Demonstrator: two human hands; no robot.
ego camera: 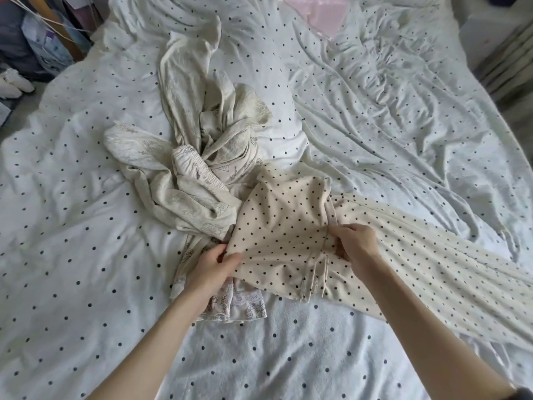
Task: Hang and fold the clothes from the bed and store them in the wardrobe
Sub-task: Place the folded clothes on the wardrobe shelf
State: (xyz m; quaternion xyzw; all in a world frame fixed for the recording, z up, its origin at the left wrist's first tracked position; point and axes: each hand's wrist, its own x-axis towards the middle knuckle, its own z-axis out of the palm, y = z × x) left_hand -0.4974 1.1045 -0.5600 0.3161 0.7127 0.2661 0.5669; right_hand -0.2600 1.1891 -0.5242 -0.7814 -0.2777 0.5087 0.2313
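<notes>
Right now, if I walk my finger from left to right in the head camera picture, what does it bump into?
White shoes → crumpled printed clothes → left hand → cream dotted garment → right hand.

Count, head view: 1 bed (pixel 86 226) with dotted sheet. 2 hands: left hand (pixel 215 265), right hand (pixel 353 243). 1 cream dotted garment (pixel 282 226). 1 heap (pixel 196 157) of pale printed clothes; number of pieces in it cannot be told. 1 pink cloth (pixel 320 13) at far edge. 2 white shoes (pixel 14 82) on floor, left.
</notes>
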